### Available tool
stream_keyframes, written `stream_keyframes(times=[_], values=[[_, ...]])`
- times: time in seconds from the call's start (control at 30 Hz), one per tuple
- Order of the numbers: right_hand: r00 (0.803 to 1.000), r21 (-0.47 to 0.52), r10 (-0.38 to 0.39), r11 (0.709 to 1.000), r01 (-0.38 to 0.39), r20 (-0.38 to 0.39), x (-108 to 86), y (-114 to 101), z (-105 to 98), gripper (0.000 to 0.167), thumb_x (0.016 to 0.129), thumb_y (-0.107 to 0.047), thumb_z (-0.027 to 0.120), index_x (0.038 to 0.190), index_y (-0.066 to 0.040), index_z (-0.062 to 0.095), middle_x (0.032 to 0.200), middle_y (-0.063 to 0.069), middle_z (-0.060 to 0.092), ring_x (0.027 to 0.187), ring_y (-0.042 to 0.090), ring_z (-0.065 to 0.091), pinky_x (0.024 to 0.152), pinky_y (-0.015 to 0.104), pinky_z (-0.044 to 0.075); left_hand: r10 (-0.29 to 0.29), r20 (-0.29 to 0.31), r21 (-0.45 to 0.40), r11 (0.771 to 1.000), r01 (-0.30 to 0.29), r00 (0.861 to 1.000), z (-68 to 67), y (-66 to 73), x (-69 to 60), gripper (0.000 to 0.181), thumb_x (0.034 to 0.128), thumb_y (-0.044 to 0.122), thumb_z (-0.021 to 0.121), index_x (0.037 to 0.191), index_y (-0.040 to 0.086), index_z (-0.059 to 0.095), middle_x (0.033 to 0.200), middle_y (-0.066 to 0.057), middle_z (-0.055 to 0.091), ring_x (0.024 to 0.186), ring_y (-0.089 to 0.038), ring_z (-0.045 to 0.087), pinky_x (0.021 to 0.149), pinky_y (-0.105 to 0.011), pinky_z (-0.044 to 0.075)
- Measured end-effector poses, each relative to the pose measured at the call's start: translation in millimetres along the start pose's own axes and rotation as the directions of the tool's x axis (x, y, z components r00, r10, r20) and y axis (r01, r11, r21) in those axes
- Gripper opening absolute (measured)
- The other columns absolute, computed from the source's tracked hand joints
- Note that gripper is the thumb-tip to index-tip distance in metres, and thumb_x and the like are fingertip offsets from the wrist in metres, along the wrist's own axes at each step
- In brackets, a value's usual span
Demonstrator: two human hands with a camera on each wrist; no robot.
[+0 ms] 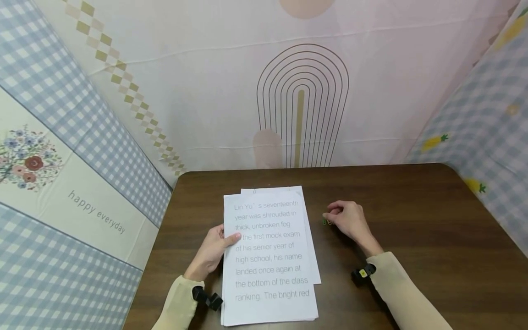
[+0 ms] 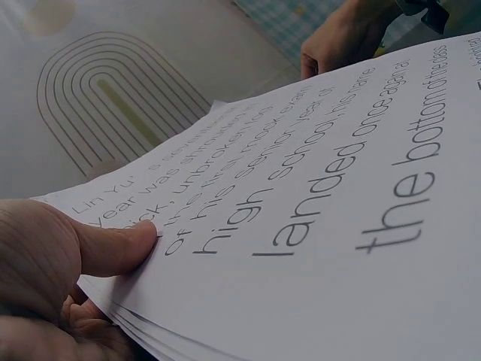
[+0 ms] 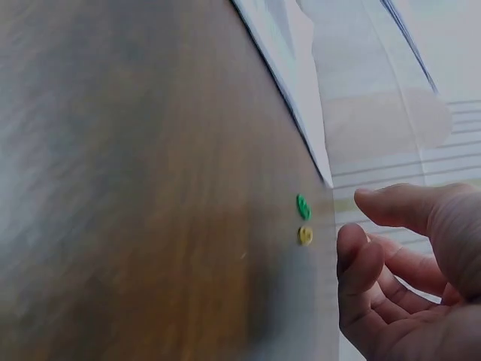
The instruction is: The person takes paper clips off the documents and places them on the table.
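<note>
My left hand (image 1: 211, 251) grips a stack of printed paper sheets (image 1: 270, 256) by its left edge. In the left wrist view the thumb (image 2: 120, 248) lies on top of the text and the other fingers go beneath the sheets. The lower sheets stick out at the top and right. To the right of the paper, my right hand (image 1: 349, 219) hovers beside a small green piece (image 3: 303, 207) and a small yellow piece (image 3: 305, 235) on the table. Its thumb and index finger are apart, with nothing visible between them. Both pieces are too small to identify surely.
The brown wooden table (image 1: 412, 211) reaches back to a pale cloth wall (image 1: 214, 114) with printed arches. Checked cloths hang on the left (image 1: 95, 133) and right (image 1: 474, 128). A small black camera (image 1: 363, 274) is on the right wrist, another (image 1: 206, 298) on the left.
</note>
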State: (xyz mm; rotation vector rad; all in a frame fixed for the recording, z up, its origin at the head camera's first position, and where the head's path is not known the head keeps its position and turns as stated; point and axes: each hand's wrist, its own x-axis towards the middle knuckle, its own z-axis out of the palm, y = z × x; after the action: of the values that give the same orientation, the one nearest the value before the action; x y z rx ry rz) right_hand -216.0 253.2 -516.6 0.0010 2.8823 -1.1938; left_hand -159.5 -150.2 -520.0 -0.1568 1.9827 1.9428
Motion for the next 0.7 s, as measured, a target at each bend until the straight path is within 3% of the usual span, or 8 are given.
stream_keyframes(times=[0.33,0.7], values=[[0.996,0.003,0.022,1.000,-0.022,0.085,22.2,-28,9,0.037,0.096,-0.023,0.084,0.123,0.002,0.076,0.104,0.017,0.077,0.084,0.022,0.068,0.071,0.030,0.055,-0.025,-0.040,-0.004,1.000,0.025,0.999,-6.1,-0.3,0.2,0.037,0.1089,0.006,0.063,0.145,-0.004,0.060,0.119,-0.014,0.082,0.096,-0.021,0.083,0.084,-0.031,0.068],[0.986,-0.035,0.008,0.999,-0.003,0.168,68.0,-51,36,0.051,0.092,-0.018,0.087,0.134,0.005,0.069,0.120,0.021,0.072,0.103,0.030,0.064,0.088,0.037,0.057,-0.035,-0.074,-0.031,0.999,0.033,0.997,-14.2,-5.3,-0.1,0.038,0.1083,0.002,0.062,0.145,-0.005,0.060,0.117,-0.012,0.082,0.094,-0.018,0.082,0.082,-0.029,0.068]])
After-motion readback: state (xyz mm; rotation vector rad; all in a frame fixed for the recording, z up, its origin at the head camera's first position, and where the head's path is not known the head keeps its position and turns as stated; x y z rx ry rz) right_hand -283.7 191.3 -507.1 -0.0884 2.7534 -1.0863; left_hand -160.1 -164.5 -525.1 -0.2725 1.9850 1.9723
